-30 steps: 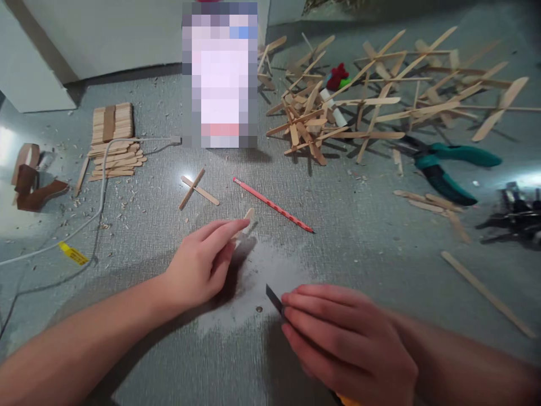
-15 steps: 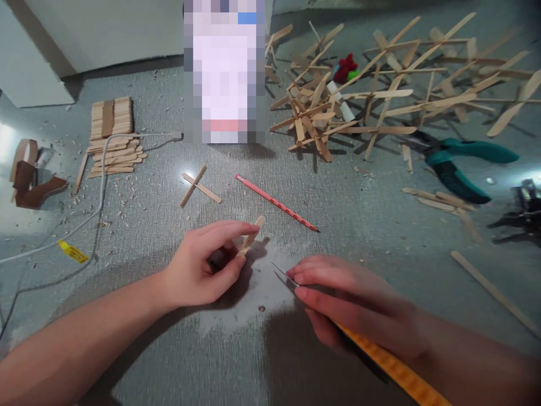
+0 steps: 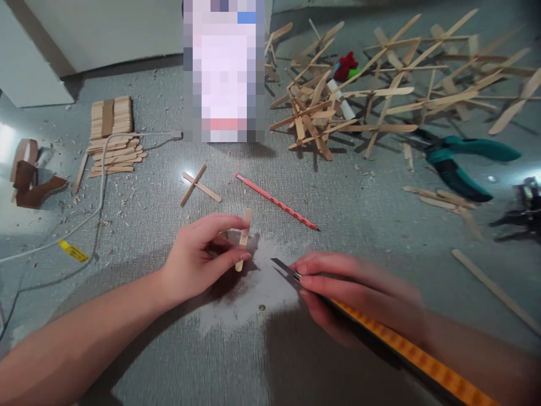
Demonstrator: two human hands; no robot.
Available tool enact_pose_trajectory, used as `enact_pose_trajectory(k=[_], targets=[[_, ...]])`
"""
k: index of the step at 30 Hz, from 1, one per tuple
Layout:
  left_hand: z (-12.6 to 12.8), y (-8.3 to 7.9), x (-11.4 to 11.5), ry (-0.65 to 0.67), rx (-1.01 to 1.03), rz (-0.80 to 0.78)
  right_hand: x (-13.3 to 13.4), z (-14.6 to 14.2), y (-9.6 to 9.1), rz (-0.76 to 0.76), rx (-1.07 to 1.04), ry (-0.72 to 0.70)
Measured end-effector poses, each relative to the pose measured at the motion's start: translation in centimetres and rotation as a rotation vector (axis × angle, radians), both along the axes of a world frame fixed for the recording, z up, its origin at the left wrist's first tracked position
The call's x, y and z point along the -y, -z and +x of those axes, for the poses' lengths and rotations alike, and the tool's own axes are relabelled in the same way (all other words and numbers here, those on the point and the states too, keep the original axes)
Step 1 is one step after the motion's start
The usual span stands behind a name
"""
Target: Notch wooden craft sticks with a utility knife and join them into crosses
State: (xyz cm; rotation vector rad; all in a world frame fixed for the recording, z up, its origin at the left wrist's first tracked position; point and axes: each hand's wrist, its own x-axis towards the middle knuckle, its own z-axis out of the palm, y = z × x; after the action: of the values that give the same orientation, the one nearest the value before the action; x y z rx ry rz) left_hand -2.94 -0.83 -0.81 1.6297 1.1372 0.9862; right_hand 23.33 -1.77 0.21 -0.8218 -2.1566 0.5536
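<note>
Between thumb and fingers, my left hand [image 3: 198, 254] pinches a wooden craft stick [image 3: 244, 239] that stands nearly upright in view, with marks or a cut around its middle. My right hand [image 3: 338, 282] is wrapped round a utility knife [image 3: 380, 332] with an orange ribbed handle. Its blade [image 3: 284, 267] is out and points left toward the stick, a short gap away. Just beyond my hands lie a red pencil [image 3: 276, 202] and two craft sticks joined in a cross [image 3: 195, 185].
A bundle of craft sticks [image 3: 118, 118] and a white cable [image 3: 102, 180] lie at left. Joined stick pieces [image 3: 393, 84] spread over the back right. Teal-handled pliers [image 3: 460, 163] and a loose stick [image 3: 494, 290] lie at right. A blurred-out upright object [image 3: 224, 79] stands at the back.
My left hand has turned the craft stick more upright and shifted it slightly left. My right hand has rolled the knife, so the blade's flat side shows more.
</note>
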Motion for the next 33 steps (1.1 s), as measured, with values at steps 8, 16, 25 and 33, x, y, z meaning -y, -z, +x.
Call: enact_pose_trajectory(k=[8,16,25,33], targets=[[-0.1,-0.4,-0.3,0.115,-0.249,0.175,-0.4,-0.1,0.3,0.012,-0.041,-0.007],[-0.2,-0.4,-0.5,0.105,-0.168,0.145,-0.7,-0.2,0.6,0.064,-0.089,0.031],[-0.4,0.3,-0.5,0.172,-0.614,0.400,-1.1,-0.4,0.2,0.004,-0.083,0.018],[-0.1,0.7,-0.7,0.147,-0.597,0.353,-1.4,-0.7,1.3,-0.053,-0.025,-0.082]])
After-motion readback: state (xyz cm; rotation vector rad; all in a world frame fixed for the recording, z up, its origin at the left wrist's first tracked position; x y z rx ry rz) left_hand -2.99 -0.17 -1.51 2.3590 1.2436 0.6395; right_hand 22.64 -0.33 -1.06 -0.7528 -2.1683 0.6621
